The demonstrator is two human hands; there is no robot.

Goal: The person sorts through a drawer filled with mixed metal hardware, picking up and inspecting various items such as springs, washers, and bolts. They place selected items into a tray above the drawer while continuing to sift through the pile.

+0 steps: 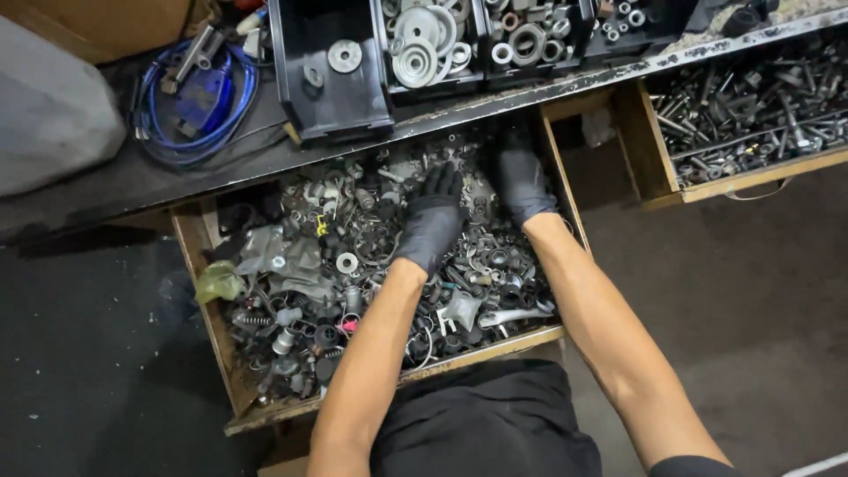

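Sorting underway: both gloved hands, left hand point(430, 228) and right hand point(523, 184), rest spread flat, gripping nothing, on the scrap hardware point(353, 265) inside the wooden drawer point(205, 300); next needs a pinch.

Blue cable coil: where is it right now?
In the head view the blue cable coil lies upper left on the dark benchtop, left of the black parts bin and above the open wooden drawer of loose hardware.

bins point(331, 97): black, holding washers, just beyond the hands
cable point(190, 97): blue coil, far left of hands
second drawer point(751, 115): bolts, right of hands
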